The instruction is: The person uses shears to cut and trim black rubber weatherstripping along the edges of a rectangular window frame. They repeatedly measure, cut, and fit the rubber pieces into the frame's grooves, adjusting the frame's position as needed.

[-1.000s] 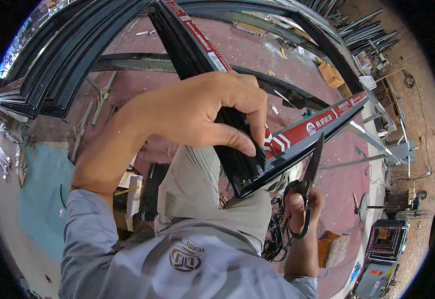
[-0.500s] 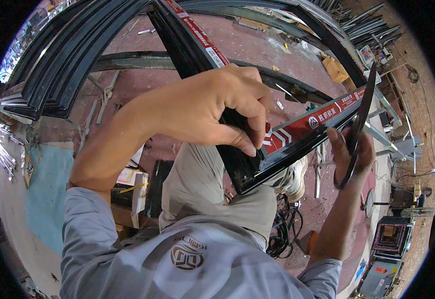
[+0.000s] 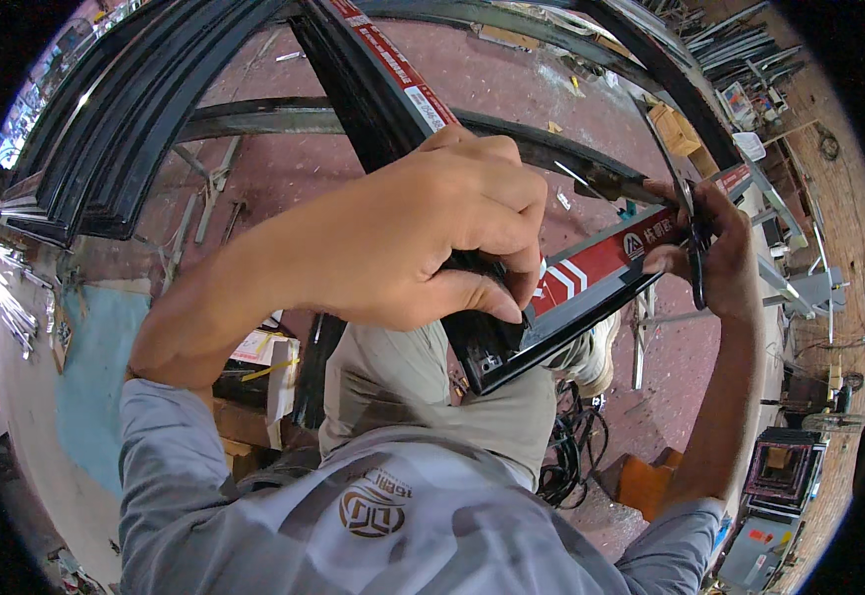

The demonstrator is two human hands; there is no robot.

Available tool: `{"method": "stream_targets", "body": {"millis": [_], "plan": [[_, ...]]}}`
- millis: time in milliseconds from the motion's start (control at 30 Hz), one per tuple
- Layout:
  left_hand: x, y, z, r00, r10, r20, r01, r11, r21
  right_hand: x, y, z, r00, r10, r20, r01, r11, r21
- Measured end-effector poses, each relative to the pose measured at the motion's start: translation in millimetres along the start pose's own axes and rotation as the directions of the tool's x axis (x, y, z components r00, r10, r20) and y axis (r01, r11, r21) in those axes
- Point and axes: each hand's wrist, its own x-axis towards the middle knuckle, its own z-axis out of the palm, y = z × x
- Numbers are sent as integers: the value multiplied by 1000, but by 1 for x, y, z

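Two black profile bars form a corner frame [image 3: 492, 377] above my lap, with red printed film [image 3: 591, 260] along their faces. My left hand [image 3: 467, 228] reaches over the left bar near the corner. Its thumb and fingers are closed around the bar; what the fingertips press on is partly hidden. My right hand [image 3: 720, 238] is closed on a long, dark bladed tool [image 3: 697, 263], seen nearly edge-on. The tool's narrow blade points up and away, crossing the right bar near its far end. Whether it is scissors or a knife, I cannot tell.
Stacked black profiles [image 3: 125, 129] lie at the far left, and a dark rail [image 3: 264, 117] crosses behind the frame. Black cable [image 3: 573, 456] coils on the floor by my legs. A cardboard box [image 3: 673, 129] and metal offcuts [image 3: 740, 45] sit far right.
My right hand has moved up and outward along the right bar, and the tool has turned so its blade leans left. My left hand stays at the corner, which has shifted slightly.
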Motion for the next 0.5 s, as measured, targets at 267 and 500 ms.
{"method": "stream_targets", "body": {"millis": [267, 500], "plan": [[-1, -2, 4, 1000, 25, 0, -25, 1000, 5, -1, 4, 0, 1000, -1, -5, 0, 994, -107], [-2, 1, 5, 1000, -19, -8, 19, 1000, -14, -1, 1, 7, 999, 13, -38, -13, 1000, 16]]}}
